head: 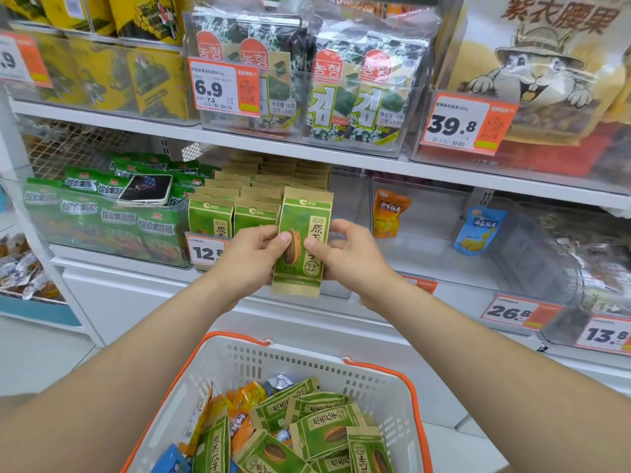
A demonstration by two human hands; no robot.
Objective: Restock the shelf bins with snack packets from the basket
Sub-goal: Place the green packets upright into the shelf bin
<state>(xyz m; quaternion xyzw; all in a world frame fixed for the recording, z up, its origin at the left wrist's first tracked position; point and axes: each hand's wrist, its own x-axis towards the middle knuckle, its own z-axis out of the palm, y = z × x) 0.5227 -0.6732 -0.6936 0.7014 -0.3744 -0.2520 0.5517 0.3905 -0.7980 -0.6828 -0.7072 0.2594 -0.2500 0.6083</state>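
A green and tan sunflower seed packet [302,213] stands upright in front of the shelf. My left hand [254,256] pinches its left edge and my right hand [351,257] pinches its right edge. Right behind it is a clear shelf bin [235,213] filled with rows of the same packets. Below, a white basket with an orange rim [382,380] holds several more green seed packets [324,435] mixed with orange and blue snack packets.
Right of the seed bin, one clear bin holds an orange packet [389,213] and another a blue packet [478,230]. Green vegetable crisp bags [102,220] fill the left bin, a phone [146,189] lying on top. Seaweed packs [307,80] line the upper shelf.
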